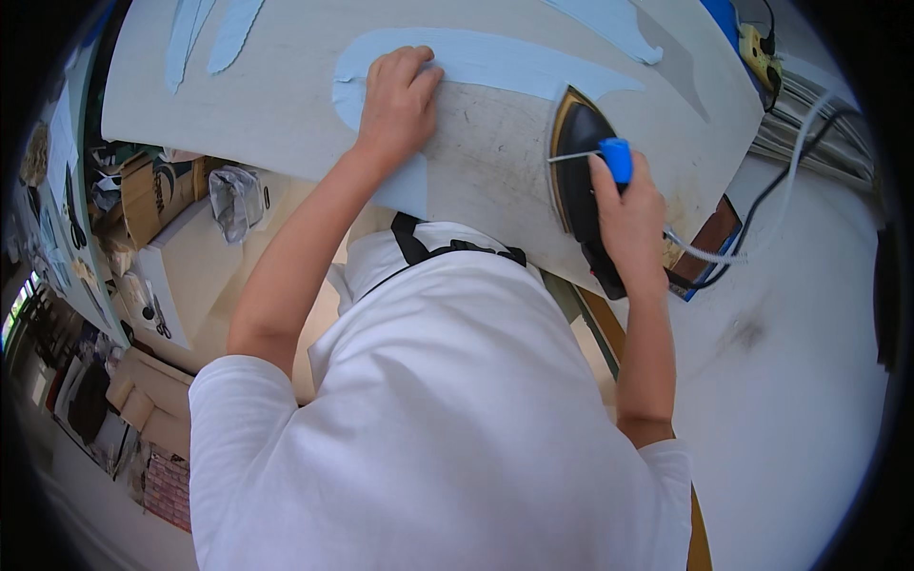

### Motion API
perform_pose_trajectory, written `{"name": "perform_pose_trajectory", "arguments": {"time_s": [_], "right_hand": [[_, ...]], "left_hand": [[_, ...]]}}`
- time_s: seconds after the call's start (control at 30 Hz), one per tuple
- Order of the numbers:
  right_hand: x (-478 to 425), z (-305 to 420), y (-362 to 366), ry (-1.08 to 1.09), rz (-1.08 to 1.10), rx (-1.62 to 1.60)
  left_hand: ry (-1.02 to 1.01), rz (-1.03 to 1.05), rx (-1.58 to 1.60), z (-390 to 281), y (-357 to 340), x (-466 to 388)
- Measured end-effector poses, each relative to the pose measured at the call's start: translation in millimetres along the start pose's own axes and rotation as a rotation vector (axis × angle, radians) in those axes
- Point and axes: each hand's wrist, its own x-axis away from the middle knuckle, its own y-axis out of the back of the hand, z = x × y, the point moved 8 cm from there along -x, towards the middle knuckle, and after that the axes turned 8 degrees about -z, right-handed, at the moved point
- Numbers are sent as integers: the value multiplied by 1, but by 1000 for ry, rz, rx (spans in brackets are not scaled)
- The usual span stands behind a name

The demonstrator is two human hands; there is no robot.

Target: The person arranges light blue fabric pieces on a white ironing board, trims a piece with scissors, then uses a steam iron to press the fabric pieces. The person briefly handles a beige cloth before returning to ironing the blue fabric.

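A long strip of light blue fabric (493, 61) lies across the pressing table, curving round at its left end. My left hand (401, 100) is on that curved end, fingers bent and gripping the cloth; the fingertips partly hide the contact. Below its wrist, more light blue fabric (403, 189) hangs toward the table's front edge. My right hand (632, 214) grips the handle of a steam iron (580, 160) with a black body and blue part. The iron's tip meets the strip's lower edge, while its body rests over the grey table cover.
Other light blue fabric pieces lie at the far left (235, 36) and far right (607, 28) of the pressing table (250, 114). The iron's hose (707, 253) and black cord trail right toward a yellow power strip (758, 57). Cardboard boxes (153, 196) stand at left.
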Motion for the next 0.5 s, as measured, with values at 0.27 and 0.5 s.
{"name": "perform_pose_trajectory", "arguments": {"time_s": [0.27,0.5], "right_hand": [[15,-2,2,20,72,-131],[7,43,-25,171,153,-84]], "left_hand": [[-99,232,-117,-48,-5,7],[-67,248,-175,-43,-4,9]]}}
